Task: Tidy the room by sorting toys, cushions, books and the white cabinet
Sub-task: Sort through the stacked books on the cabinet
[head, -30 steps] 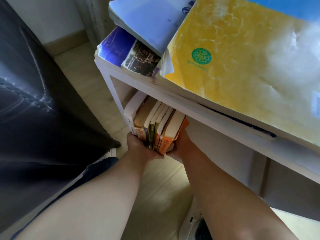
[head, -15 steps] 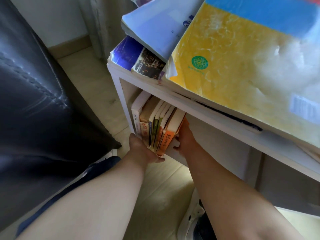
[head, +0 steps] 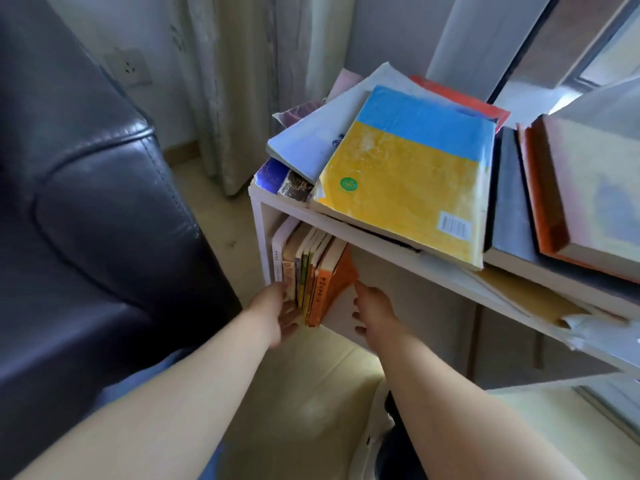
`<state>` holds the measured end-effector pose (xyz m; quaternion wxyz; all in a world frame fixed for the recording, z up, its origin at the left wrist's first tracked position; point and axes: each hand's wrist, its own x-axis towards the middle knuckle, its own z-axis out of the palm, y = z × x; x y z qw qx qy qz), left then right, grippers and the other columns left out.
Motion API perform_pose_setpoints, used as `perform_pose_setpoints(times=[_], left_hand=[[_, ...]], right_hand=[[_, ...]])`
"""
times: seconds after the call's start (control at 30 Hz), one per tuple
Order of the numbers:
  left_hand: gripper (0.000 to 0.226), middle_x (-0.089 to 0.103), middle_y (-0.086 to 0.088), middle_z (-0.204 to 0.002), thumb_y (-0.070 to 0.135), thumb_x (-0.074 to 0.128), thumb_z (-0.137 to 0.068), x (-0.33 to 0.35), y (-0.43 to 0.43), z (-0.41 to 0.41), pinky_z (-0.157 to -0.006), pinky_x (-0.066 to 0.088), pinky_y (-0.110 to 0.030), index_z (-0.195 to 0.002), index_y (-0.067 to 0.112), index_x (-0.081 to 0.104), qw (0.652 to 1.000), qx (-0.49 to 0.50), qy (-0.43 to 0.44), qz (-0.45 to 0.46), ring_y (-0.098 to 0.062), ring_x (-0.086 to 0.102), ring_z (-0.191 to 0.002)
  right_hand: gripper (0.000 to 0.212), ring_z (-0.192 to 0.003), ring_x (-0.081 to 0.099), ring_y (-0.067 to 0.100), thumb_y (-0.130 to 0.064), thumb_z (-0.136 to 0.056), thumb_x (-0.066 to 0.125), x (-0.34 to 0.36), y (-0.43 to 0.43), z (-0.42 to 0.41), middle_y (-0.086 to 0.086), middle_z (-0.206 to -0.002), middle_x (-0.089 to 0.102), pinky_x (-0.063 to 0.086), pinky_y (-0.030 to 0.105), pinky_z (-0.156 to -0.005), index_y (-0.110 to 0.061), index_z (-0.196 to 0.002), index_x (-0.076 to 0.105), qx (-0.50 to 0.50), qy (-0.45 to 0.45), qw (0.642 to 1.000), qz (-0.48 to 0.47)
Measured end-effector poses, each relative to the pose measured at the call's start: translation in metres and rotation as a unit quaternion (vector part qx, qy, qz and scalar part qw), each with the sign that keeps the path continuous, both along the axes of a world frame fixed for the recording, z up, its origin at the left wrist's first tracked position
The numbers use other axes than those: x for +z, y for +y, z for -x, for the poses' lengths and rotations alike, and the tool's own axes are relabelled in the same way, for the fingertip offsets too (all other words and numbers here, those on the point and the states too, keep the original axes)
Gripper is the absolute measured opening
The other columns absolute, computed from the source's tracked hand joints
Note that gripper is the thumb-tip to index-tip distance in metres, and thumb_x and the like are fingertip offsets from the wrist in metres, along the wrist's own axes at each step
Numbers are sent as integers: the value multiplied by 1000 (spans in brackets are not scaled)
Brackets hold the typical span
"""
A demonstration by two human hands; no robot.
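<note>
Books [head: 308, 271], upright row at left end of white cabinet's [head: 259, 237] lower shelf. Found left grip [head: 277, 308] flat against spines, fingers loose; right grip [head: 374, 306] spread, fingertip on orange cover [head: 337, 282]. Judged stiff, heavy together; better squeezed at both outer covers.

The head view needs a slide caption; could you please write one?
Left hand and right hand flank a row of upright books in the white cabinet, beneath stacked books.

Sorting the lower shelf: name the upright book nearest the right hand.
The orange-spined book ending the row; the right hand is beside it, others stand further left.
</note>
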<state>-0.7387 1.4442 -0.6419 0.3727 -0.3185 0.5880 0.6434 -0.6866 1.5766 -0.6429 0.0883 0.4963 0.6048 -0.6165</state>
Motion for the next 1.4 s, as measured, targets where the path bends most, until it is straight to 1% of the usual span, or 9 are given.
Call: perform_pose_setpoints(times=[0.1, 0.23, 0.37, 0.43, 0.57, 0.8, 1.0, 1.27, 1.4], left_hand=[[20, 63, -7, -88, 27, 45, -98, 25, -6, -19, -84, 45, -35, -96, 12, 57, 996, -62, 54, 29, -22, 60, -83], [42, 57, -12, -127, 28, 51, -93, 60, -6, -28, -105, 39, -47, -131, 10, 49, 981, -113, 138, 82, -31, 53, -118], [9, 62, -5, -89, 18, 46, -96, 109, -2, -40, -80, 47, -32, -94, 16, 55, 949, -166, 256, 76, -19, 59, -86], [17, 62, -3, -84, 17, 45, -96, 132, 1, -45, -66, 43, -26, -83, 20, 55, 926, -187, 319, 78, -16, 58, -78], [18, 65, -3, -84, 18, 47, -95, 161, 7, -50, -71, 47, -29, -81, 20, 59, 879, -214, 417, 94, -15, 59, -77], [23, 65, 5, -111, 26, 42, -97, 188, 21, -36, -81, 47, -28, -109, 26, 62, 704, -315, 559, 304, -16, 57, -101], [39, 36, 9, -148, 31, 38, -99, 174, 40, -16, -112, 26, -35, -137, 26, 43, 591, -433, 593, 334, -12, 21, -143], [68, 4, 3, -159, 60, 36, -92, 156, 56, -1, -118, 4, -43, -149, 32, 12, 483, -586, 522, 388, -22, -1, -147], [75, 4, 3, -159, 58, 46, -89, 158, 49, 0, -118, 9, -42, -150, 31, 11, 462, -602, 525, 386, -24, 1, -147]], right_hand=[[20, -107, 57, 31, -24, -98, 40, 26, -8, -22, 17, -118, 59, 45, 44, -96, -11, -105, 53, 10, -4, 1000, -12], [21, -85, 53, 22, -26, -96, 42, 59, -15, -38, 11, -96, 60, 45, 31, -74, -11, -102, 56, 32, 28, 999, -31], [18, -60, 52, 19, -21, -93, 48, 98, -16, -53, 8, -75, 60, 39, 26, -55, -12, -79, 54, 44, 95, 993, -58], [21, -47, 46, 17, -17, -94, 47, 122, -18, -58, 9, -68, 60, 36, 24, -49, -13, -75, 55, 64, 139, 987, -55], [14, -47, 44, 17, -17, -95, 48, 159, -14, -58, 7, -65, 60, 34, 22, -47, -10, -88, 57, 88, 203, 972, -82], [24, -89, 56, 16, -21, -94, 44, 177, 11, -63, -1, -96, 63, 46, 28, -76, -16, -108, 63, 113, 197, 918, -325], [34, -122, 40, 21, -22, -93, 41, 176, 31, -68, 3, -124, 59, 39, 33, -97, -18, -123, 57, 152, 92, 887, -426], [33, -117, 48, 25, -23, -87, 48, 178, 28, -32, 7, -123, 47, 39, 30, -89, -7, -116, 50, 158, 47, 933, -320], [45, -115, 49, 22, -20, -89, 52, 177, 31, -29, 8, -135, 40, 40, 27, -84, -5, -131, 43, 4, 104, 956, -276]])
